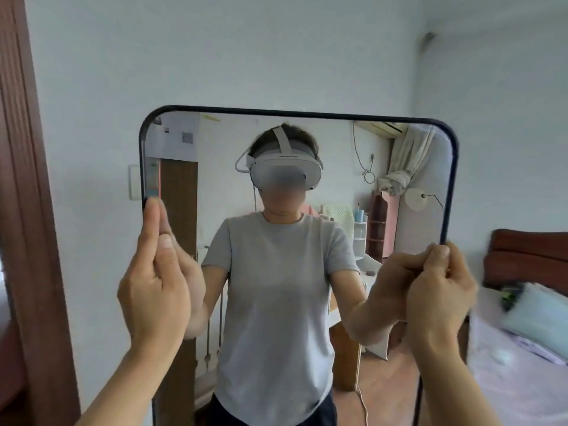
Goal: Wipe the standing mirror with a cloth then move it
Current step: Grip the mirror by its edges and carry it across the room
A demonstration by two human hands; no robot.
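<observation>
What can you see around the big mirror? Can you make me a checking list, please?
surface: mirror glass gives a clear reflection; no smears that I can tell.
job's things: standing mirror upright, dark rounded frame; cloth, nothing seen.
clutter: pale pillow on the bed.
grippers: left hand pinches the left frame edge, fingers straight up along it; right hand grips the right frame edge, fingers curled round it.
cables: nothing seen, except in the reflection a headset cord hanging down.
surroundings: white wall behind, wooden door frame at left, wall switch plate, dark red headboard at right.
</observation>
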